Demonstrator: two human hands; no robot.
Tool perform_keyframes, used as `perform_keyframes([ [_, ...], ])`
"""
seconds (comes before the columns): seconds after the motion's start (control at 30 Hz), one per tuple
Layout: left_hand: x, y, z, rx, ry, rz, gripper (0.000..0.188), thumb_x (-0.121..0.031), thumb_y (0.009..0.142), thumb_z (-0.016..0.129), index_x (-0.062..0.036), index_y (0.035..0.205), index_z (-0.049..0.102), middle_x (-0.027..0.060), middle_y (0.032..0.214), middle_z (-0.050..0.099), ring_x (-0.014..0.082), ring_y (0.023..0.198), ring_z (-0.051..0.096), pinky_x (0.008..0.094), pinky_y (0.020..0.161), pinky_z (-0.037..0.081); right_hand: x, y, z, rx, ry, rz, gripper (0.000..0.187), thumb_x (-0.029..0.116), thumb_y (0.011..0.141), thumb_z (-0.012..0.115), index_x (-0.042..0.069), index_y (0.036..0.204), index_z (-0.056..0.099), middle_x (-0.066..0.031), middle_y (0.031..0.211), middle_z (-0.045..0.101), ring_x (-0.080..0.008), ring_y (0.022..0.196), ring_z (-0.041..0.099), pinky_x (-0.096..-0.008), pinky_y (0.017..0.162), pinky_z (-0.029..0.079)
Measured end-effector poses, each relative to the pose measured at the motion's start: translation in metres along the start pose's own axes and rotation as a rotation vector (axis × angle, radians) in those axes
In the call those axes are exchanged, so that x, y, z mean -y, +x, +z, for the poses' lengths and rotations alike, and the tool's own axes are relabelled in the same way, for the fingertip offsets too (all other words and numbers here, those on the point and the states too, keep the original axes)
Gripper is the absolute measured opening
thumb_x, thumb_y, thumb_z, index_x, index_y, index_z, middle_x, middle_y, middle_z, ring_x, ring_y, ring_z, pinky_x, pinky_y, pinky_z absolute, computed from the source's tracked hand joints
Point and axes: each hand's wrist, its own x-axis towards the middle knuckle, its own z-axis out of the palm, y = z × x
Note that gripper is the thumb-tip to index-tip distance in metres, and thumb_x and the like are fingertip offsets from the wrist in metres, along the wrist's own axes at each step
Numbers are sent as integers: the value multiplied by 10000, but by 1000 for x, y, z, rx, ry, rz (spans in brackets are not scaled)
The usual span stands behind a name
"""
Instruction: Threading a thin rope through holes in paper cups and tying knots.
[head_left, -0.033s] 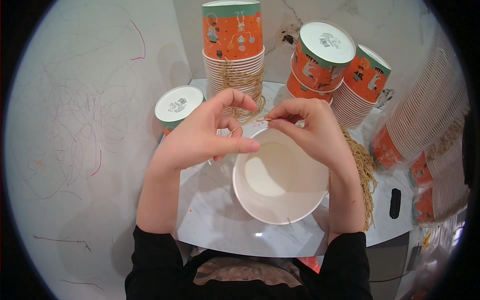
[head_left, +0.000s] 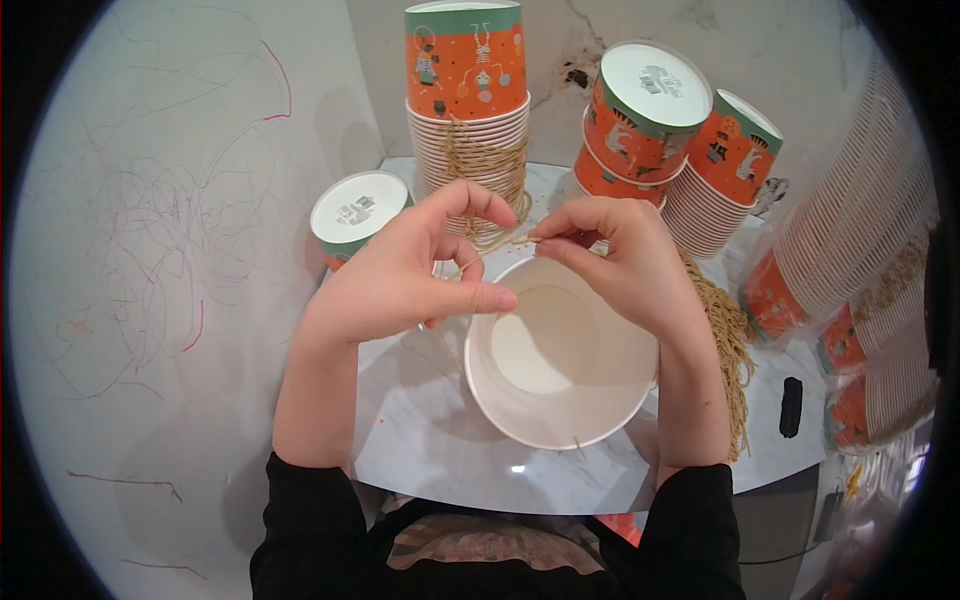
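Your right hand [head_left: 625, 255] pinches the tan paper cord [head_left: 520, 240] between thumb and forefinger. Your left hand [head_left: 395, 275] curves with thumb and forefinger spread wide; you can't tell whether its curled lower fingers grip the cord. The cord's long axis slants up rightward from those fingers to your right fingertips, above the far rim of the white-lined paper bucket [head_left: 565, 350], whose mouth faces up, its axis roughly vertical.

The bucket [head_left: 622, 350] stands before a bucket stack [head_left: 466, 90], left of cords [head_left: 736, 345].
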Motion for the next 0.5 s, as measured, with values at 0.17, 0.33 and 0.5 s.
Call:
perform_keyframes([
  [0.17,21,-2,2,-187,514,245,305,-87,837,739,19,1095,616,16,698,583,53,593,507,254,546,425,1,0,12,-20,-67,-109,127,61,819,708,13,933,739,-142,816,715,-282,742,707,-353,680,549],
  [0.33,15,-11,7,-202,756,156,162,-98,857,698,40,916,637,86,727,602,143,610,555,304,583,442,-3,2,20,11,-160,-194,114,71,817,705,45,923,737,-126,866,712,-313,829,698,-397,733,548],
  [0.5,12,-8,7,-244,637,162,163,-109,875,687,39,899,623,106,734,609,186,619,570,323,587,449,-8,1,28,81,-123,-313,117,86,816,723,41,924,727,-116,908,725,-325,882,696,-401,783,552],
])
